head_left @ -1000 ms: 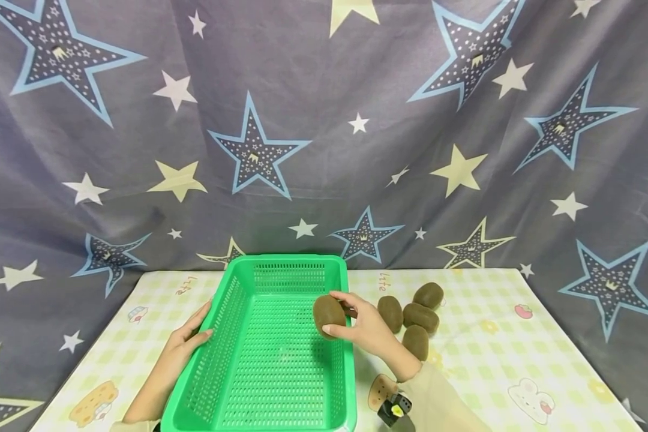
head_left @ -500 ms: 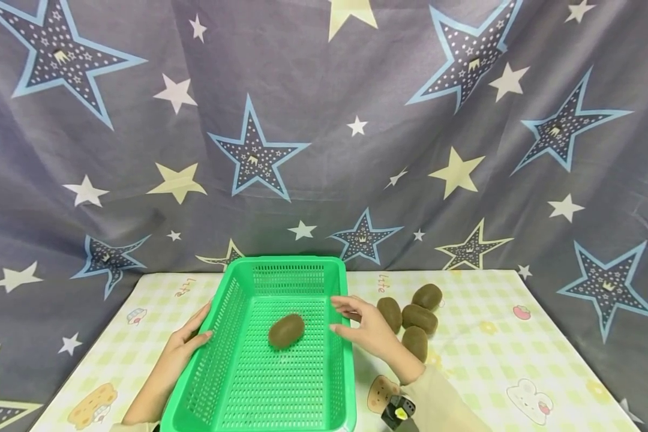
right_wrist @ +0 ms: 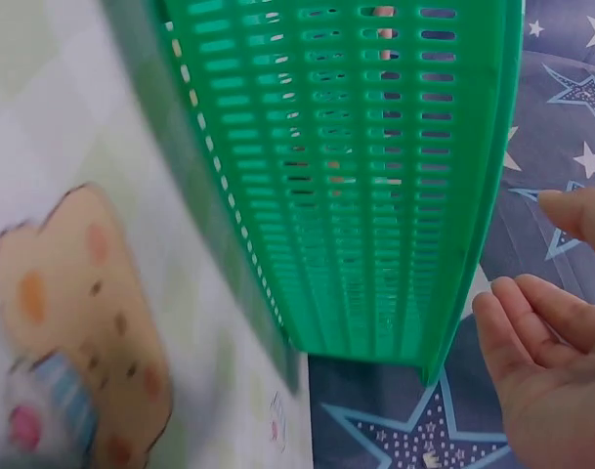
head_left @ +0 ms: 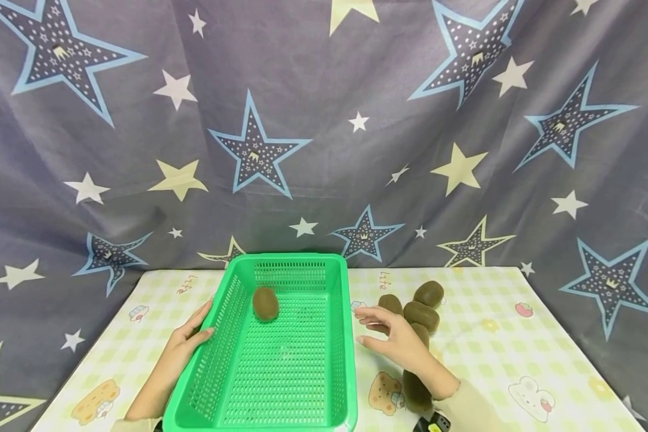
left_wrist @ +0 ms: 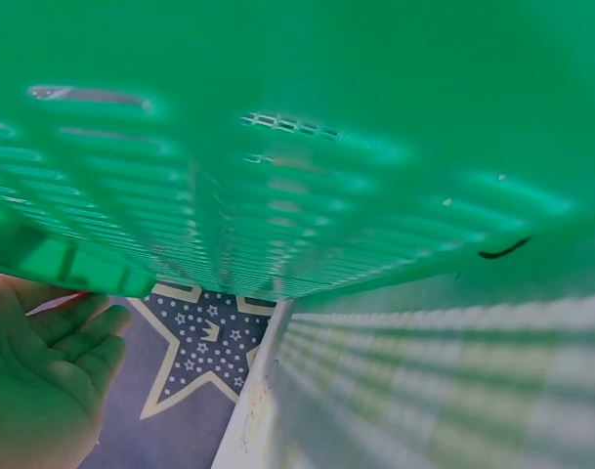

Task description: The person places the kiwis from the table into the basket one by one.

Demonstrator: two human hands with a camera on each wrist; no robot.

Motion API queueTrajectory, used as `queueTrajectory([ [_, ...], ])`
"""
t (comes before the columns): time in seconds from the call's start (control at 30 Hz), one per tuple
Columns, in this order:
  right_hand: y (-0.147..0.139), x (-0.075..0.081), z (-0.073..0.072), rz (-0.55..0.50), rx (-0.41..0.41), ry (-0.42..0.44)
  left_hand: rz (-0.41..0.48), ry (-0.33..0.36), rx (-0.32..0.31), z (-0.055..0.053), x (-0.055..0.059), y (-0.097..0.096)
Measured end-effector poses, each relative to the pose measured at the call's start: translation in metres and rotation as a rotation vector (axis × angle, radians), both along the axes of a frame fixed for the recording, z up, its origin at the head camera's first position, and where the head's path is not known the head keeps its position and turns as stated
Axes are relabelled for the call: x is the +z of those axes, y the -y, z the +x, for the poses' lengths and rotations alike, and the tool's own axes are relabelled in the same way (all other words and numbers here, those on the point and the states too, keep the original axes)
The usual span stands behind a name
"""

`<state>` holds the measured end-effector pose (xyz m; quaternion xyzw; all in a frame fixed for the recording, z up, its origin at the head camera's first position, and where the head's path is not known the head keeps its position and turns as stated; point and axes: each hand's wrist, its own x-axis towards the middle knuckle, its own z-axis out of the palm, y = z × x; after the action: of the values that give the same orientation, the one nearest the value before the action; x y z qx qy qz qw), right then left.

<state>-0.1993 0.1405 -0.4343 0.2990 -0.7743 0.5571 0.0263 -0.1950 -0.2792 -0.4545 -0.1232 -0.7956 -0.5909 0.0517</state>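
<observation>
A single brown kiwi lies inside the green plastic basket, against the far left of its floor. My left hand holds the basket's left rim, thumb over the edge and fingers along the outside. In the left wrist view its fingers reach beneath the rim. Just outside the right wall, my right hand hovers over the table with fingers spread and nothing in them. Behind and under it lie several more kiwis, partly hidden by the hand and forearm.
A checked tablecloth with cartoon prints covers the table. Close behind the basket hangs a dark star-patterned curtain. Another kiwi shows beneath the right wrist.
My right hand has let go of a kiwi in the basket and moved right, outside the wall. The kiwi has rolled to the far left. My left hand stays put.
</observation>
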Motion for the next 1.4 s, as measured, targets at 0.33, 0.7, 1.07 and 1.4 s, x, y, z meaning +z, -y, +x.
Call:
queueTrajectory([
  [0.33,-0.037,-0.009,0.017,0.027,-0.043,-0.04,-0.003,-0.026,-0.003,0.001,0.001,0.001],
  [0.7,-0.073,-0.018,0.044,0.095,-0.13,0.027,0.002,-0.016,-0.003,0.002,0.004,0.0],
  [1.07,-0.089,-0.026,0.056,0.134,-0.137,0.024,0.007,-0.001,-0.001,0.0,0.001,0.0],
  [1.4,-0.098,-0.036,0.059,0.18,-0.118,0.109,0.008,0.01,-0.006,0.002,0.002,0.0],
])
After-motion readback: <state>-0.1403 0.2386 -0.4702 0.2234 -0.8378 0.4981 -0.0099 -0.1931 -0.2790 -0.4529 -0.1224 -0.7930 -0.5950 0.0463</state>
